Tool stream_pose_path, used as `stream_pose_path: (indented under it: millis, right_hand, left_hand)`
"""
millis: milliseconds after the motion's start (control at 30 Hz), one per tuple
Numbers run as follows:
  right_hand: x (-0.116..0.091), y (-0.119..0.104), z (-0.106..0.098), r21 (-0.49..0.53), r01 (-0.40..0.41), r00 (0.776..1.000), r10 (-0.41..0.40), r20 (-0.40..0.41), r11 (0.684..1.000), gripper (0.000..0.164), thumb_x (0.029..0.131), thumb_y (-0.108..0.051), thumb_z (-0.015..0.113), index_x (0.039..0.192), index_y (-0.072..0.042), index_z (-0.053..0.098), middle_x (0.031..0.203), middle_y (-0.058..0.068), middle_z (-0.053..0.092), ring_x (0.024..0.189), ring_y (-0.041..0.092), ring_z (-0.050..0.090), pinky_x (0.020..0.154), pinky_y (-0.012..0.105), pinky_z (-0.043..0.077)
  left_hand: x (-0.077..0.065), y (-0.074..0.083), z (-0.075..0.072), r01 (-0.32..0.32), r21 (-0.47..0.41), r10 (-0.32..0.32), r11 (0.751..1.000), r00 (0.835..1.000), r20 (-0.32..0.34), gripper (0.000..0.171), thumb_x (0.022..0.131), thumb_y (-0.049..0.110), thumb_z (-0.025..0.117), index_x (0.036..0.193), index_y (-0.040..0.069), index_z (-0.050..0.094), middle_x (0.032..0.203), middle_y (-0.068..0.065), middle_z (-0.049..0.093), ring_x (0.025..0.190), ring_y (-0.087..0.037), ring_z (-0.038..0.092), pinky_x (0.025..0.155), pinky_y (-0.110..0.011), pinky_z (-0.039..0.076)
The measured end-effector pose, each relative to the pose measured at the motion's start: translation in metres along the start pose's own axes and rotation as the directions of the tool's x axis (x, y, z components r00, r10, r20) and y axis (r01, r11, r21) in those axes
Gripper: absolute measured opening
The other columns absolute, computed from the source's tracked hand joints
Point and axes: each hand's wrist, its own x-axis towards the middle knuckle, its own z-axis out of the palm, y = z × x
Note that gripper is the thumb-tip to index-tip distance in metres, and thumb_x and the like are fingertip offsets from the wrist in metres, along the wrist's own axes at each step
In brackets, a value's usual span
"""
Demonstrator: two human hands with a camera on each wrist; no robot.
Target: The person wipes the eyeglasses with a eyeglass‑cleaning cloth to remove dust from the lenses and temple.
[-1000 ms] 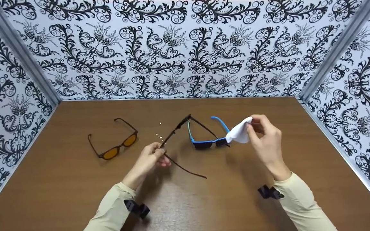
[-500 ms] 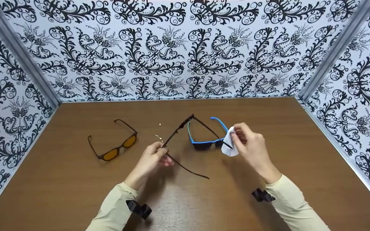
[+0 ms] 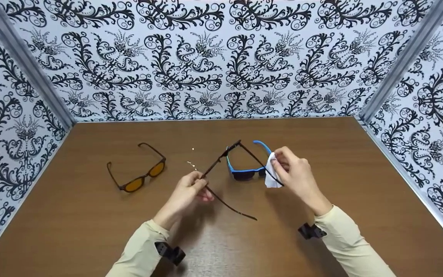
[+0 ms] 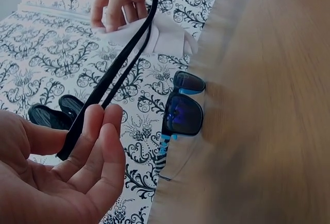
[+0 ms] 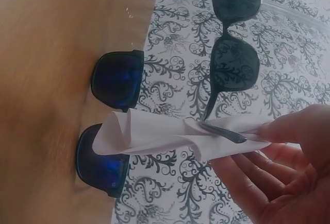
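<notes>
My left hand (image 3: 185,189) pinches a pair of black sunglasses (image 5: 234,63) at one corner of the frame, by the hinge. They are held over the table with both temples unfolded. In my right hand (image 3: 300,179) is a white cloth (image 3: 271,163), gripped between thumb and fingers. The far temple of the sunglasses crosses the cloth, and in the right wrist view its tip lies along a fold. Behind the cloth, blue-framed sunglasses (image 3: 243,176) with dark lenses rest on the table, partly covered by it in the head view.
Glasses with orange lenses (image 3: 134,185) lie unfolded at the left on the brown wooden table (image 3: 71,223). Several small shiny specks (image 3: 192,164) show near the middle. Patterned black-and-white walls (image 3: 214,57) stand at the back and both sides.
My right hand has moved left and slightly down, bringing the cloth to the temple of the black sunglasses. My left hand has shifted slightly right with the sunglasses.
</notes>
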Motion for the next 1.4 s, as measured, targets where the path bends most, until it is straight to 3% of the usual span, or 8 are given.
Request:
stream_pose_path:
  millis: [300, 600, 867, 1100, 1400]
  right_hand:
    - [0.007, 0.002, 0.001, 0.023, -0.072, 0.996, 0.071, 0.057, 0.997, 0.007, 0.090, 0.006, 0.060, 0.096, 0.002, 0.057, 0.088, 0.015, 0.070, 0.086, 0.026, 0.069, 0.076, 0.037, 0.057]
    - [0.012, 0.002, 0.003, 0.040, -0.043, 0.996, 0.040, 0.082, 0.998, 0.011, 0.090, 0.009, 0.057, 0.099, 0.003, 0.055, 0.093, 0.019, 0.069, 0.090, 0.030, 0.068, 0.079, 0.041, 0.056]
    - [0.014, 0.003, 0.005, 0.052, -0.013, 0.996, 0.009, 0.086, 0.999, 0.012, 0.090, 0.011, 0.056, 0.100, 0.004, 0.054, 0.091, 0.016, 0.069, 0.086, 0.026, 0.068, 0.073, 0.039, 0.056]
    - [0.015, 0.002, 0.007, 0.059, -0.005, 0.997, 0.001, 0.077, 0.998, 0.011, 0.090, 0.009, 0.055, 0.100, 0.003, 0.054, 0.092, 0.015, 0.069, 0.084, 0.025, 0.068, 0.066, 0.033, 0.054]
    - [0.012, 0.002, 0.009, 0.075, -0.002, 0.997, -0.003, 0.074, 0.997, 0.012, 0.091, 0.008, 0.056, 0.101, 0.002, 0.055, 0.094, 0.015, 0.069, 0.087, 0.025, 0.069, 0.071, 0.037, 0.056]
  left_hand:
    - [-0.003, 0.002, 0.009, -0.023, 0.053, 0.022, 0.998, 0.999, 0.025, 0.009, 0.096, -0.002, 0.045, 0.095, -0.009, 0.050, 0.065, -0.011, 0.063, 0.060, -0.018, 0.065, 0.063, -0.039, 0.058]
    - [-0.005, 0.004, 0.015, -0.091, 0.147, 0.081, 0.985, 0.994, 0.073, 0.008, 0.095, -0.004, 0.048, 0.094, -0.009, 0.053, 0.068, -0.014, 0.065, 0.063, -0.028, 0.067, 0.065, -0.047, 0.057]
    - [-0.008, 0.007, 0.019, -0.107, 0.183, 0.083, 0.977, 0.987, 0.135, 0.008, 0.094, -0.004, 0.049, 0.094, -0.011, 0.053, 0.071, -0.021, 0.064, 0.065, -0.036, 0.067, 0.065, -0.051, 0.056]
    - [-0.011, 0.008, 0.022, -0.126, 0.205, 0.089, 0.971, 0.980, 0.181, 0.010, 0.094, -0.002, 0.050, 0.091, -0.011, 0.053, 0.069, -0.017, 0.064, 0.066, -0.043, 0.065, 0.063, -0.049, 0.057]
    - [-0.013, 0.006, 0.020, -0.085, 0.149, 0.067, 0.985, 0.991, 0.120, 0.008, 0.095, -0.003, 0.050, 0.095, -0.009, 0.054, 0.071, -0.020, 0.065, 0.069, -0.045, 0.065, 0.064, -0.049, 0.057]
